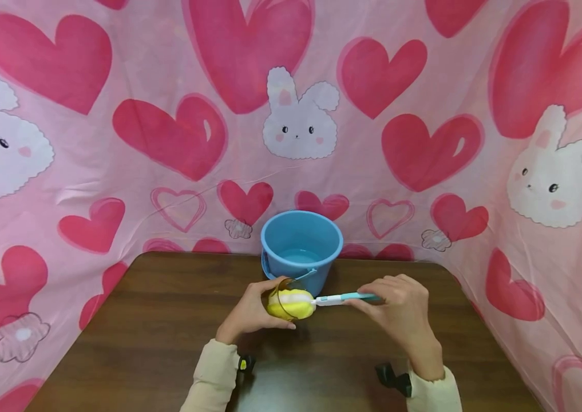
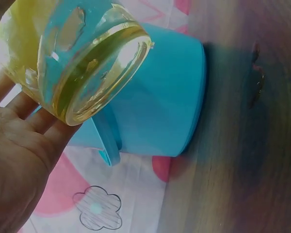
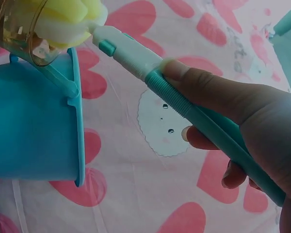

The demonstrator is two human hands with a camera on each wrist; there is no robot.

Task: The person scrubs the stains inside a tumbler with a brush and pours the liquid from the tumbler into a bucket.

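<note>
My left hand grips an amber glass cup, tilted on its side with its mouth toward the right. In my right hand is the white and teal handle of a cup brush, pinched between thumb and fingers. The brush's yellow and white sponge head sits partly inside the cup's mouth, with its handle end sticking out. In the left wrist view, the cup's thick clear base faces the camera, and my left fingers lie along its side.
Behind the hands, a blue bucket with water in it stands at the back of the brown wooden table. Its handle hangs toward the front. A pink cloth with hearts and rabbits surrounds the table. Some wet drops lie on the wood.
</note>
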